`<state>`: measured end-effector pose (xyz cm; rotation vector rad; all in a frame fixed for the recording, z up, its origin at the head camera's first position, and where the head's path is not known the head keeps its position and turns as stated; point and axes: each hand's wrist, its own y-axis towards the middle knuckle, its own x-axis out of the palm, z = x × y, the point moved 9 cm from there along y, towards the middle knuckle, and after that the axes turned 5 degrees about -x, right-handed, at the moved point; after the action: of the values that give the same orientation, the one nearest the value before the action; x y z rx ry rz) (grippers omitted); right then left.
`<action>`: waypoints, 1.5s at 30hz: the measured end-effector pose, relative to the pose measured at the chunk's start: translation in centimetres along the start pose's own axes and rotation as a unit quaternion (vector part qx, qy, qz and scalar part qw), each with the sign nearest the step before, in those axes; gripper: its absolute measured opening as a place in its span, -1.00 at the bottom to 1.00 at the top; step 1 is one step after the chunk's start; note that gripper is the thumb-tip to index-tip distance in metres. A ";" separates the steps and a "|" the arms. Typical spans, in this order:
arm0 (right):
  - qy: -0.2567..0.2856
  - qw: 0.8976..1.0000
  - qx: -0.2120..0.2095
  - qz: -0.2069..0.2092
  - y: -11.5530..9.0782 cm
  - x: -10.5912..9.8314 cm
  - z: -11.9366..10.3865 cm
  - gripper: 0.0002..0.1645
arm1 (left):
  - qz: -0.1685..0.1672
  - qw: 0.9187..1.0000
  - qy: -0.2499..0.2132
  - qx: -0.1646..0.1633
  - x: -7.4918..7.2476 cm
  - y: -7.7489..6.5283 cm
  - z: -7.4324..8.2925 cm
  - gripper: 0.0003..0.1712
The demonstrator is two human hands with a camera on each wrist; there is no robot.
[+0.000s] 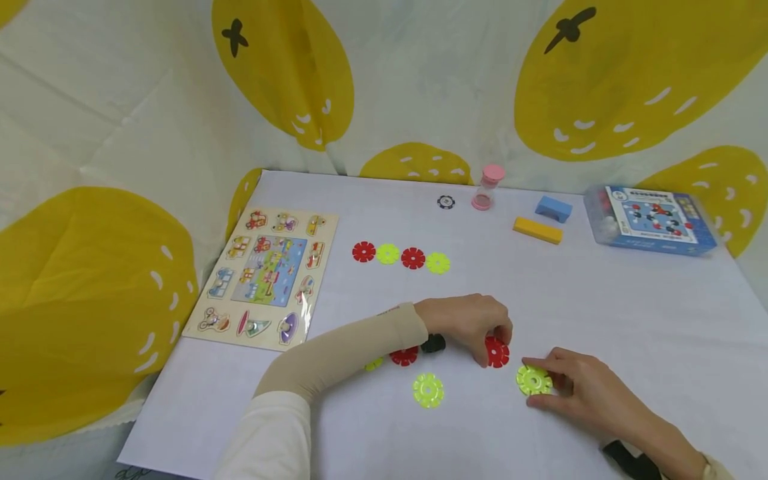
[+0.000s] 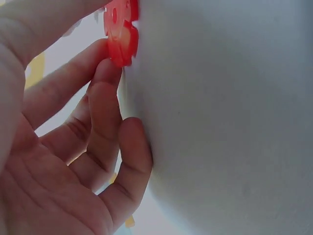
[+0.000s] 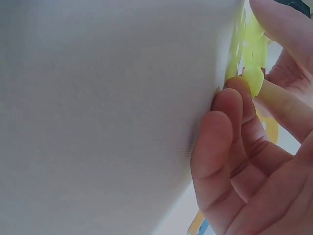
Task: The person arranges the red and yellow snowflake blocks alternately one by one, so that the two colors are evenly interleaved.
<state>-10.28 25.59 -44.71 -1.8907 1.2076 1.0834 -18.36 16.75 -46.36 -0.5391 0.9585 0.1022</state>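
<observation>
In the head view my left hand (image 1: 471, 320) reaches across and pinches a red notched plastic disc (image 1: 497, 352) by its edge, just above the white tabletop. The left wrist view shows that red disc (image 2: 121, 34) between thumb and fingertips. To its right, my right hand (image 1: 579, 383) grips a yellow-green notched disc (image 1: 534, 380) between thumb and fingers; the right wrist view shows this disc (image 3: 252, 54) edge-on. A small gap separates the two held discs. Below my left wrist lies a loose yellow-green disc (image 1: 429, 390). Another red disc (image 1: 405, 356) is partly covered by my left forearm.
A row of alternating discs (image 1: 413, 258) lies further back. At the left is a wooden peg puzzle (image 1: 270, 267). Along the back stand a pink sand timer (image 1: 488, 187), a chip (image 1: 446, 202), a blue block (image 1: 553, 209), a yellow block (image 1: 537, 230) and a boxed set (image 1: 651, 220).
</observation>
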 end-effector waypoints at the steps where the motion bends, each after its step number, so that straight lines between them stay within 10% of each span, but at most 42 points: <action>1: -0.001 1.000 0.001 -0.001 0.0 0.0 0.0 -0.31 | 0.003 1.000 -0.001 0.001 0.0 0.0 0.0 -0.52; 14: -0.056 0.998 0.003 0.009 0.8 -1.3 0.8 -0.31 | 0.038 0.999 -0.018 0.029 0.0 -0.8 -0.1 -0.47; 23: -0.084 0.993 -0.061 0.053 5.6 -3.8 1.0 -0.31 | 0.144 0.989 -0.014 -0.024 -5.1 -0.9 -5.5 -0.47; 32: -0.048 0.994 -0.077 0.068 13.5 -4.6 2.5 -0.30 | 0.174 0.972 -0.110 -0.111 -8.1 -0.1 -11.5 -0.37; 45: -0.107 0.994 -0.020 -0.016 16.9 -3.9 3.5 -0.32 | 0.191 0.971 -0.017 -0.143 -8.1 0.3 -12.7 -0.44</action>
<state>-27.86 23.80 -44.22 -1.7655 1.0379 1.2656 -32.66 12.11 -45.77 -0.6093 1.0122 0.6023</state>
